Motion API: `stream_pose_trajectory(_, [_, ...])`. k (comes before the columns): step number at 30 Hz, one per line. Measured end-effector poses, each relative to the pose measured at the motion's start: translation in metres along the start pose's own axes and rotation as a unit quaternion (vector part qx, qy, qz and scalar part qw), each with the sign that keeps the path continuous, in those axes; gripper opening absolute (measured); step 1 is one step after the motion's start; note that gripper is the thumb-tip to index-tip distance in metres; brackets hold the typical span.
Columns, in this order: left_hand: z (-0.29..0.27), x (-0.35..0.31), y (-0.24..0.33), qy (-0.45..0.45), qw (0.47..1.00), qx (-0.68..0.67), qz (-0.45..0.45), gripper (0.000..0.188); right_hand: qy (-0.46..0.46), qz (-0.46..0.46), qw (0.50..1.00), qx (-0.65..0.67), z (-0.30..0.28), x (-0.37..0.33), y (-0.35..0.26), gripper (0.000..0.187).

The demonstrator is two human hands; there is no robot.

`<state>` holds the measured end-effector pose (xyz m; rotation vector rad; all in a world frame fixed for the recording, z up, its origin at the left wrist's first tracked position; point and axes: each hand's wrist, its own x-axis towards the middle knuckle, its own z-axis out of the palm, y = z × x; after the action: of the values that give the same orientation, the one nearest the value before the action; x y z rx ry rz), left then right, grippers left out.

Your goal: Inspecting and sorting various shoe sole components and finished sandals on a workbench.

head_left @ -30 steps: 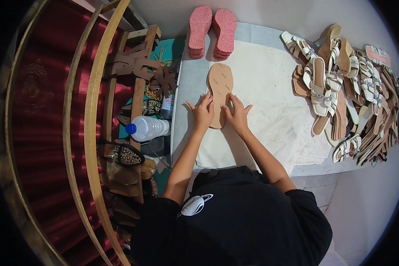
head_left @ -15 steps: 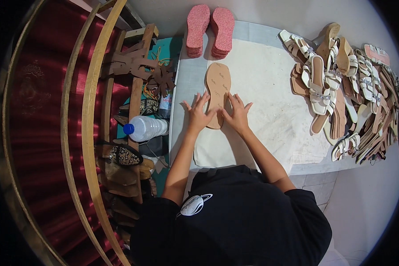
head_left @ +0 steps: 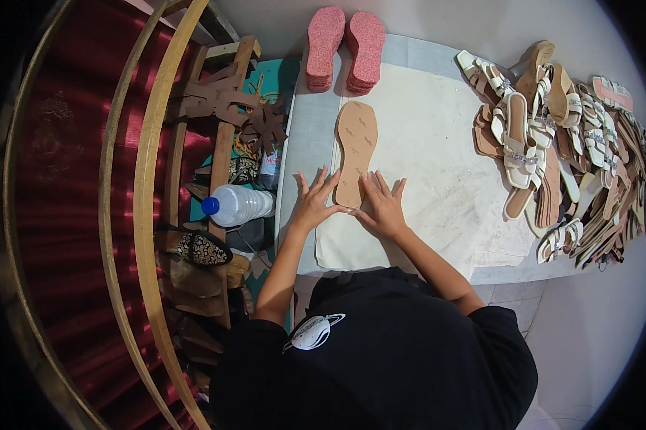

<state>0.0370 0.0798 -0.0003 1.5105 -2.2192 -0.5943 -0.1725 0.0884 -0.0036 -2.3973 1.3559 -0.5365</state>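
Note:
A tan insole (head_left: 357,140) with small printed marks lies flat on the pale table sheet (head_left: 438,165), its heel end toward me. At the heel's left edge rests my left hand (head_left: 313,202), fingers spread and thumb by the heel tip. My right hand (head_left: 385,206) is on the other side, its fingers apart and touching the heel's right edge. Both thumbs come close to each other just below the heel. Neither hand grasps anything. Beyond the insole stand two stacks of pink speckled soles, the left stack (head_left: 324,46) and the right stack (head_left: 364,50).
White strapped sandals (head_left: 518,136) and loose soles (head_left: 617,208) are heaped along the table's right side. To the left, a wooden rack (head_left: 222,154) holds shoes and brown straps. A clear bottle with a blue cap (head_left: 240,206) lies there, close to the table's edge.
Both hands have slid toward me, from the insole's middle down to its heel end. The insole itself stays in about the same place.

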Motion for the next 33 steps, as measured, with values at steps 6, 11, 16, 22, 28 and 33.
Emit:
stream_pose_trajectory(6, [0.001, -0.004, 0.002, 0.031, 0.999, 0.006, 0.027, 0.082, 0.029, 0.021, 0.999, -0.002, 0.001, 0.0, -0.003, 0.076])
stream_pose_trajectory(11, [0.002, -0.005, 0.002, 0.031, 0.998, 0.013, 0.049, 0.072, 0.052, -0.009, 0.998, -0.042, 0.009, -0.002, 0.0, 0.072])
stream_pose_trajectory(16, [-0.002, 0.0, 0.001, 0.01, 0.999, 0.022, 0.035, 0.065, 0.045, -0.006, 0.997, -0.061, 0.002, 0.001, 0.0, 0.069])
stream_pose_trajectory(22, [-0.009, 0.005, 0.009, -0.018, 0.999, 0.037, 0.0, 0.063, 0.042, 0.003, 0.995, -0.095, 0.001, 0.007, 0.001, 0.07])
stream_pose_trajectory(28, [-0.02, 0.006, 0.03, -0.014, 0.996, 0.093, 0.008, 0.069, 0.014, 0.025, 0.996, -0.089, -0.005, 0.005, 0.0, 0.071])
stream_pose_trajectory(33, [-0.007, 0.009, 0.068, 0.082, 0.993, 0.082, 0.028, 0.066, 0.042, 0.025, 0.996, -0.076, -0.022, -0.013, 0.006, 0.066])
